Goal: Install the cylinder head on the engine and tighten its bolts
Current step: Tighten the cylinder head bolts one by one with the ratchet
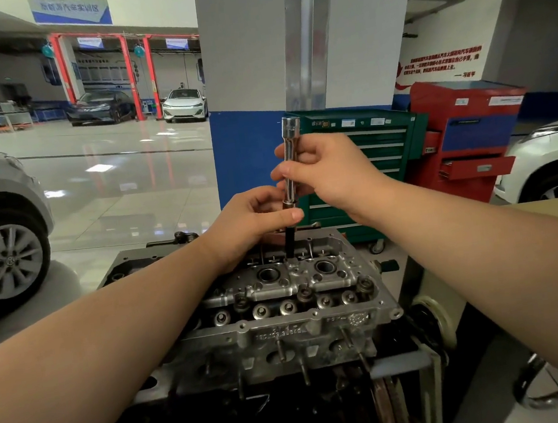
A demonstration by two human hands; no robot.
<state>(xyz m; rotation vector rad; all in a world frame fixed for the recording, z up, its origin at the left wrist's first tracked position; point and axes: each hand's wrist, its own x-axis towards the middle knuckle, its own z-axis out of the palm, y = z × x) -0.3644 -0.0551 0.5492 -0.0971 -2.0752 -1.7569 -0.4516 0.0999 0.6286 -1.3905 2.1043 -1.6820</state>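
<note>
At the far middle of the cylinder head [280, 300], which sits on the engine [258, 420] in the near centre of the view, a long socket extension [289, 162] stands nearly upright, its dark lower end [288, 241] dropped into a bolt hole among the valve gear. The right hand [332, 174] pinches the chrome shaft high up, thumb and fingers curled round it just below the square-drive top. The left hand [254, 220] wraps the shaft lower down, where chrome meets the dark part, with its thumb laid across the front. Both forearms reach in from the near edge, wrists raised above the casting.

The tool looks stiff, steel and smooth, so it could slip in a loose pinch; a grip split high and low, as here, should keep it plumb on the bolt. The head itself is a heavy, rigid aluminium casting, best lifted by its ends, not its studs. No ratchet is fitted, so this seems to be finger running-down rather than final tightening.

A green tool cabinet [368, 153] and a red tool cabinet [469, 136] stand beyond on the right.
</note>
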